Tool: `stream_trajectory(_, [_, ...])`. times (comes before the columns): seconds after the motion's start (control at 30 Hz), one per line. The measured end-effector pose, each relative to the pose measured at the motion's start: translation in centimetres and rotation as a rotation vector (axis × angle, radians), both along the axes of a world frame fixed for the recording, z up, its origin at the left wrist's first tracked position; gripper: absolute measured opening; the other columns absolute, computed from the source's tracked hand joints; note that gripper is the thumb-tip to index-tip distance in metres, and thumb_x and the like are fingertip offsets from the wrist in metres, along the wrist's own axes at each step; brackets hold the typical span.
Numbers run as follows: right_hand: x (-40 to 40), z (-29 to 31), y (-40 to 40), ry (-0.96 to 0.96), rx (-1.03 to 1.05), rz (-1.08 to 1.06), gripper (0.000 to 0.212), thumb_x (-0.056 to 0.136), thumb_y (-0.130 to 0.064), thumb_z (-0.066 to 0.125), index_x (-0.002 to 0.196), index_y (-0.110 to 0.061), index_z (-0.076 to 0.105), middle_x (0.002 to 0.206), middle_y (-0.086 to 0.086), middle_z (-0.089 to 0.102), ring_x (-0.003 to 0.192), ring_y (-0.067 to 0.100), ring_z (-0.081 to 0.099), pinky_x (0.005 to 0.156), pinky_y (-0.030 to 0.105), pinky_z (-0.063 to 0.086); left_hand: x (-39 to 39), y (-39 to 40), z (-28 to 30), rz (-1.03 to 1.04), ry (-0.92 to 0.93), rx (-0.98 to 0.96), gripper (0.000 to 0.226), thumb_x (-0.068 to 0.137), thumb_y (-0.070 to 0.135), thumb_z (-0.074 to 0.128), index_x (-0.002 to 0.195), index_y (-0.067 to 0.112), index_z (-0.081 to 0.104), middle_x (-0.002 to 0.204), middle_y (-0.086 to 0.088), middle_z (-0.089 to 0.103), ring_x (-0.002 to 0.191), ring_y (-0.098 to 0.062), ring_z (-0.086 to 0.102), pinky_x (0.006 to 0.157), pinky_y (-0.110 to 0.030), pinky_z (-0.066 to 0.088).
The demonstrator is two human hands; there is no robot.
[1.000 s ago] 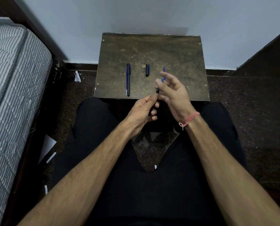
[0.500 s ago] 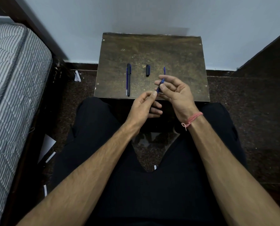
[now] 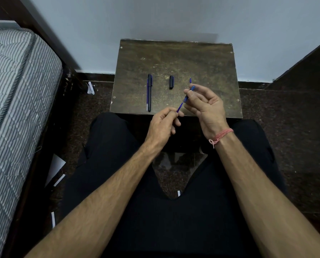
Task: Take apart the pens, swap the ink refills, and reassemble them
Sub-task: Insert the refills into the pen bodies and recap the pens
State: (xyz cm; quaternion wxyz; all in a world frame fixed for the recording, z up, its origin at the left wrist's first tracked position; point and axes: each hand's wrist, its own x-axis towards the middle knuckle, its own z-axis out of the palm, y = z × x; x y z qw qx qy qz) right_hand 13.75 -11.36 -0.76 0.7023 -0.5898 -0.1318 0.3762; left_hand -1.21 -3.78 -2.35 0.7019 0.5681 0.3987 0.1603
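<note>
On the little table [image 3: 202, 58], going left to right: a dark pen [image 3: 149, 94] lies straight, pointing toward twelve o'clock, with a thin refill [image 3: 147, 95] right against its left side. At about one o'clock from it, well apart, sits a short black cap [image 3: 171, 82]. Further right, a small blue tip [image 3: 190, 80] pokes out above the fingers; I can't tell what it belongs to, since the rest is behind the right hand.

Over the near edge of the table, the left hand [image 3: 163, 125] is closed, pinching the lower end of a blue refill [image 3: 185, 99] between thumb and fingertip. The refill slants up toward one o'clock, where the right hand [image 3: 204, 107] pinches its upper end, the other fingers loosely spread and the palm open.

That refill looks feather-light, thin and bendy, probably smooth plastic, so it would likely bow or slip if squeezed mid-length. Holding it near each end, as now, seems sensible, keeping fingers off the writing tip to avoid smearing ink. The barrel should be stiffer and easier to grip around its middle.

Whether the left hand hides a barrel in its curled fingers, I can't say. Which end of the held refill is the tip is too small to make out.
</note>
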Motion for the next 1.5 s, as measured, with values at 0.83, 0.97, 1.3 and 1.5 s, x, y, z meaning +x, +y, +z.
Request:
stream_trajectory(0.83, [-1.4,-1.6,7.6,-0.842,-0.745,-0.008,0.017,0.082,-0.035,0.095,0.090,-0.026,0.083,0.079,-0.012,0.075,0.078,0.005,0.072,0.062,0.007,0.039,-0.1,1.1,0.3,0.275,0.015,-0.077,0.033,0.113,0.022,0.056,0.088,0.024,0.078,0.072,0.006,0.066,0.054,-0.006,0.051,0.053,-0.018,0.041])
stream_trajectory(0.97, [-1.3,-0.8,6.1,-0.864,-0.678,-0.015,0.016,0.090,-0.042,0.084,0.090,-0.027,0.084,0.070,-0.018,0.071,0.068,-0.006,0.067,0.067,0.003,0.041,-0.1,1.2,0.1,0.274,0.013,-0.078,0.033,0.114,0.022,0.055,0.090,0.024,0.078,0.073,0.006,0.067,0.054,-0.007,0.051,0.053,-0.019,0.041])
stream_trajectory(1.3, [-3.0,-0.3,0.7,-0.304,-0.374,0.081,0.013,0.095,-0.028,0.087,0.096,-0.015,0.085,0.088,0.000,0.084,0.078,0.012,0.078,0.069,0.030,0.061,0.4,0.1,-0.2,0.113,0.020,-0.025,0.034,0.115,0.029,0.059,0.093,0.023,0.084,0.068,0.009,0.067,0.048,-0.002,0.049,0.047,-0.015,0.039])
stream_trajectory(1.5, [-1.4,0.1,0.7,-0.136,-0.249,-0.042,0.015,0.098,-0.019,0.083,0.107,-0.007,0.081,0.087,0.001,0.076,0.071,0.005,0.069,0.066,0.025,0.060,-0.1,-0.2,-0.1,0.091,0.011,-0.014,0.034,0.115,0.019,0.056,0.090,0.018,0.079,0.067,0.008,0.065,0.047,0.000,0.046,0.047,-0.015,0.037])
